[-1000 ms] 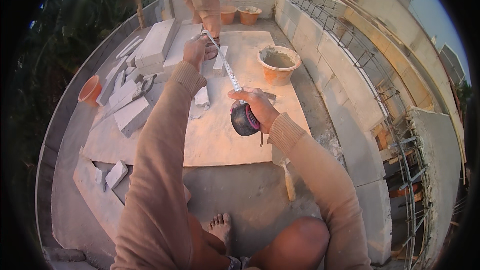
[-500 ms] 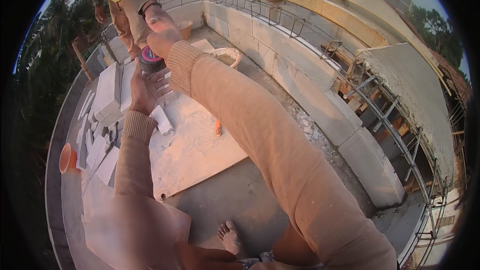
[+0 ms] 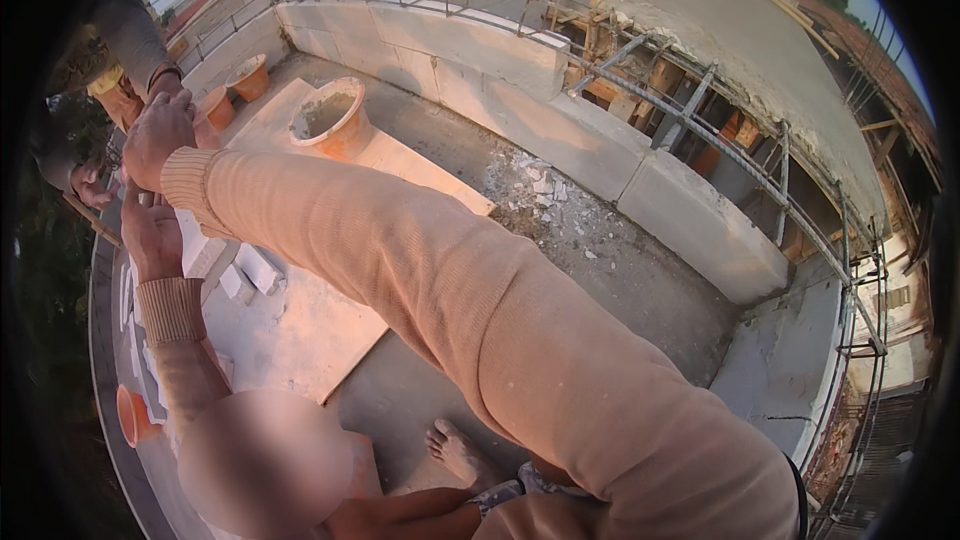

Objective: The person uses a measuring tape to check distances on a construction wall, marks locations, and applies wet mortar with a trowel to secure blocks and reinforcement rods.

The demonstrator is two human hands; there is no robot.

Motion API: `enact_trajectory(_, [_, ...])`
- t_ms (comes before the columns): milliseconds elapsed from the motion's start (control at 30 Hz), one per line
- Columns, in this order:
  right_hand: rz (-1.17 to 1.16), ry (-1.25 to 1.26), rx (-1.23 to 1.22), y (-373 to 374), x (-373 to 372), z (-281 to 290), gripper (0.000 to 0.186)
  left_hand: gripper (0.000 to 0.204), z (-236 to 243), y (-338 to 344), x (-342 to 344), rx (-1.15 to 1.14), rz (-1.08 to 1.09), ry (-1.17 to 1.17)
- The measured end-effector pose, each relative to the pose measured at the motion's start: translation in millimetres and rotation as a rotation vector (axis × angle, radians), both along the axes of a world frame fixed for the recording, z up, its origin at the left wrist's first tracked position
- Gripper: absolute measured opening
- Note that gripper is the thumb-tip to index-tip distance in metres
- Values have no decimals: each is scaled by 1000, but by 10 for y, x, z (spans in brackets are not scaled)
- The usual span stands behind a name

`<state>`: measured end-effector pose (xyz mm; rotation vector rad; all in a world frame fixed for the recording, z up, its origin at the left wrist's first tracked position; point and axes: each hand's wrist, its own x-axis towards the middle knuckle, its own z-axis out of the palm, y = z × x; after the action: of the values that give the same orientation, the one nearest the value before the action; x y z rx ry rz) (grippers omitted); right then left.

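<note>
The person's right hand [image 3: 160, 143] is at the far left, its fingers curled inward, with the left hand [image 3: 153, 237] just on its near side, fingers pointing up toward it; the pictures do not show whether either grip is closed on anything, and anything between the palms is hidden. The co-worker's nearer hand [image 3: 163, 83] meets or almost meets the right hand on its far side, and the co-worker's other hand [image 3: 90, 186] hangs just to the left. With so many fingers crowded together, the likeliest trouble is a muddled hold: a knuckle could be knocked, or something small could slip if one person let go too early. The long sideways reach of the right sleeve [image 3: 480, 310] could also pull the person off balance, since the bare foot [image 3: 455, 452] is well to the right of the hands. Anything dropped there could land among the small white blocks [image 3: 260, 268] on the pale board [image 3: 310, 325] and chip or bounce. The mortar bucket [image 3: 345, 145] on the far part of the board seems a smaller worry, though a careless sweep of that arm could catch its rim
</note>
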<state>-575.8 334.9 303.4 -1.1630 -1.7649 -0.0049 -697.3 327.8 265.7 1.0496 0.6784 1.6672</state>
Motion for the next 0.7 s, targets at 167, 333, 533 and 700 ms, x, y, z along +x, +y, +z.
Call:
enact_trajectory(167, [209,160,231,-942,654,-843,55,54,76,85,-234,114,-77,-30])
enact_trajectory(333, [169,-540,-477,-2031,1879,-2618,69,65,94,16,-146,32,38,-19])
enact_trajectory(533, [-223,-508,-770,-2865,2602,-4165,80,64,-47,-12,366,-205,-33,172])
enact_trajectory(700, [-169,23,-864,-2853,2655,-4308,75,64,100,-233,894,-190,-160,353])
